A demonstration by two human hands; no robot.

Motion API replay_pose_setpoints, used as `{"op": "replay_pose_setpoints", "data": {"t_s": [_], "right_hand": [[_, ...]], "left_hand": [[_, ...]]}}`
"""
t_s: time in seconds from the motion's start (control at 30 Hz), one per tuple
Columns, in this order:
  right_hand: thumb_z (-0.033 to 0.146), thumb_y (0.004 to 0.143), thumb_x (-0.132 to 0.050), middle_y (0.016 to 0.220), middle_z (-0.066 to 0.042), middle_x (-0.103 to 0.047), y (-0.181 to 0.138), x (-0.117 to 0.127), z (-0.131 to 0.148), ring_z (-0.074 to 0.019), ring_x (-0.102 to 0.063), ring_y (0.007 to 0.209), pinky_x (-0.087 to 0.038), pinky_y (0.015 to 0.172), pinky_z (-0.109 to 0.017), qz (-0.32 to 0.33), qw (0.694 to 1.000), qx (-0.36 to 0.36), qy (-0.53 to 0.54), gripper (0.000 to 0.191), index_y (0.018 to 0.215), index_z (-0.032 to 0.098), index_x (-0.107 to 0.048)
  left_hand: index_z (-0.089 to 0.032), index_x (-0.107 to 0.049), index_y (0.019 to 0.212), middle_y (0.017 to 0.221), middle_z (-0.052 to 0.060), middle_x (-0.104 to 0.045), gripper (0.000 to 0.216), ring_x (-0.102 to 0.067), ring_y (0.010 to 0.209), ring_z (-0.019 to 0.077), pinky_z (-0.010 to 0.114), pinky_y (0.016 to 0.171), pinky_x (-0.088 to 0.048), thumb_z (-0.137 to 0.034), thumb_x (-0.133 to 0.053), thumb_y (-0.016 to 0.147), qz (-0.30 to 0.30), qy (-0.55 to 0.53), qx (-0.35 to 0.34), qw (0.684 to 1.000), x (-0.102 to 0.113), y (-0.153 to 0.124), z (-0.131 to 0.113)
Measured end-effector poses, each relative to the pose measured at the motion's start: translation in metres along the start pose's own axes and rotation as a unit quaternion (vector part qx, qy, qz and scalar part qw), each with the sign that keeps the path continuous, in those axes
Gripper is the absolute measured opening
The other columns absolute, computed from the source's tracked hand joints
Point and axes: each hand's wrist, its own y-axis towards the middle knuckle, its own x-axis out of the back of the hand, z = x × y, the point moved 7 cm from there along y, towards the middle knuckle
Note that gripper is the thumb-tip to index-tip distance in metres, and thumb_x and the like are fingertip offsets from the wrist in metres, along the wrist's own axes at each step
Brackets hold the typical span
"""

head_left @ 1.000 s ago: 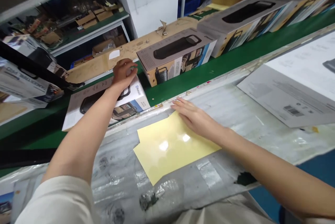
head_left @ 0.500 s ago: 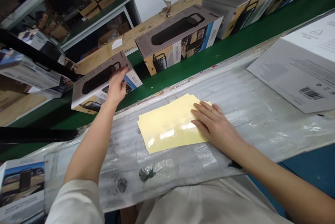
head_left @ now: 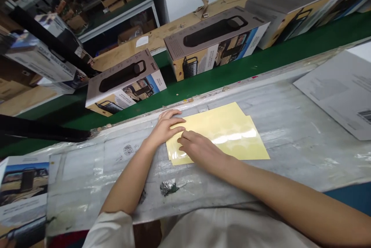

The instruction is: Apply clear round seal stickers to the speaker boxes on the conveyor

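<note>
Glossy yellow sticker sheets (head_left: 224, 128), with faint round clear stickers on them, lie in a slightly uneven stack on the bench. My left hand (head_left: 165, 127) rests on the stack's left end, its fingers spread and stretched out. Right beside it, my right hand (head_left: 199, 149) is over the left part of the top sheet. Its fingertips are bent and pressed together at the sheet. Whatever is between them is too small or hidden to make out. Beyond my left hand a printed speaker box (head_left: 127, 82) lies on the green belt.
A second printed box (head_left: 214, 43) and a larger box (head_left: 269, 16) sit farther right on the green belt (head_left: 220, 70). A white carton (head_left: 333, 89) stands on the bench at right, another printed box (head_left: 24, 197) at lower left. Black bars (head_left: 43, 128) cross the left side.
My left hand has left the printed box on the belt and come down onto the left end of the sheets. My right hand has moved left across the stack, its fingers now pinched. The view has shifted.
</note>
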Motion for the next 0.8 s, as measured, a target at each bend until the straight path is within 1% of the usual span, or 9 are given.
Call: {"op": "replay_pose_setpoints", "data": {"t_s": [0.1, 0.3, 0.37, 0.47, 0.53, 0.63, 0.73, 0.8], "right_hand": [[0.001, 0.094, -0.057, 0.086, -0.009, -0.065, 0.004, -0.011, 0.003, -0.0244, -0.064, 0.08, -0.05, 0.069, -0.034, 0.012, 1.0, -0.011, -0.015, 0.021, 0.083, 0.014, -0.069], [-0.005, 0.091, -0.057, 0.081, -0.007, -0.061, -0.002, -0.012, 0.005, -0.0219, -0.058, 0.074, -0.047, 0.064, -0.033, -0.021, 1.0, -0.007, -0.015, 0.024, 0.079, 0.014, -0.065], [-0.003, 0.092, -0.057, 0.084, -0.008, -0.061, -0.005, -0.009, 0.004, -0.0226, -0.058, 0.076, -0.048, 0.066, -0.034, -0.048, 0.999, 0.001, 0.005, 0.021, 0.083, 0.014, -0.065], [0.004, 0.097, -0.055, 0.096, -0.011, -0.063, -0.011, -0.005, 0.004, -0.0248, -0.059, 0.085, -0.052, 0.071, -0.036, -0.088, 0.995, 0.017, 0.034, 0.016, 0.094, 0.013, -0.067], [0.007, 0.101, -0.052, 0.1, -0.013, -0.064, -0.014, -0.004, 0.005, -0.0253, -0.058, 0.087, -0.054, 0.072, -0.037, -0.095, 0.994, 0.031, 0.044, 0.017, 0.098, 0.013, -0.067], [0.008, 0.102, -0.049, 0.099, -0.012, -0.064, -0.017, -0.002, 0.007, -0.0252, -0.057, 0.086, -0.054, 0.072, -0.039, -0.093, 0.993, 0.037, 0.06, 0.021, 0.097, 0.014, -0.067], [0.007, 0.101, -0.051, 0.1, -0.011, -0.063, -0.022, 0.006, 0.003, -0.0246, -0.06, 0.091, -0.056, 0.074, -0.038, -0.107, 0.985, 0.023, 0.129, 0.018, 0.096, 0.017, -0.065], [0.009, 0.101, -0.055, 0.101, -0.008, -0.062, -0.029, 0.019, -0.005, -0.0222, -0.062, 0.094, -0.057, 0.078, -0.035, -0.141, 0.968, 0.008, 0.206, 0.015, 0.097, 0.019, -0.064]], "left_hand": [[-0.028, -0.08, 0.113, 0.142, 0.008, -0.063, 0.023, -0.054, 0.137, 0.0291, 0.045, 0.121, -0.036, -0.04, -0.072, 0.095, -0.001, -0.011, -0.012, 1.0, 0.002, -0.001, 0.0], [-0.028, -0.079, 0.115, 0.145, 0.007, -0.061, 0.025, -0.05, 0.139, 0.0302, 0.048, 0.123, -0.031, -0.041, -0.07, 0.097, 0.014, -0.024, -0.012, 1.0, -0.003, -0.002, 0.001], [-0.027, -0.079, 0.116, 0.145, 0.007, -0.061, 0.025, -0.049, 0.14, 0.0303, 0.048, 0.124, -0.03, -0.04, -0.07, 0.097, 0.017, -0.024, -0.012, 0.999, -0.003, -0.002, 0.001], [-0.027, -0.079, 0.116, 0.146, 0.008, -0.061, 0.024, -0.048, 0.142, 0.0299, 0.048, 0.124, -0.029, -0.038, -0.071, 0.097, 0.02, -0.021, -0.014, 0.999, -0.003, -0.003, 0.001], [-0.026, -0.079, 0.116, 0.145, 0.008, -0.061, 0.024, -0.048, 0.142, 0.0299, 0.047, 0.124, -0.029, -0.037, -0.072, 0.096, 0.019, -0.018, -0.016, 1.0, -0.003, -0.003, 0.0], [-0.026, -0.079, 0.117, 0.145, 0.008, -0.061, 0.024, -0.049, 0.141, 0.0302, 0.048, 0.124, -0.03, -0.037, -0.071, 0.096, 0.019, -0.008, -0.02, 1.0, -0.003, -0.003, -0.001], [-0.027, -0.078, 0.118, 0.146, 0.008, -0.061, 0.025, -0.048, 0.142, 0.0309, 0.049, 0.124, -0.03, -0.037, -0.069, 0.097, 0.019, 0.006, -0.028, 0.999, -0.004, -0.003, -0.002], [-0.026, -0.078, 0.118, 0.146, 0.009, -0.061, 0.025, -0.047, 0.142, 0.031, 0.049, 0.123, -0.03, -0.036, -0.069, 0.098, 0.019, 0.016, -0.038, 0.999, -0.005, -0.003, -0.003]]}}
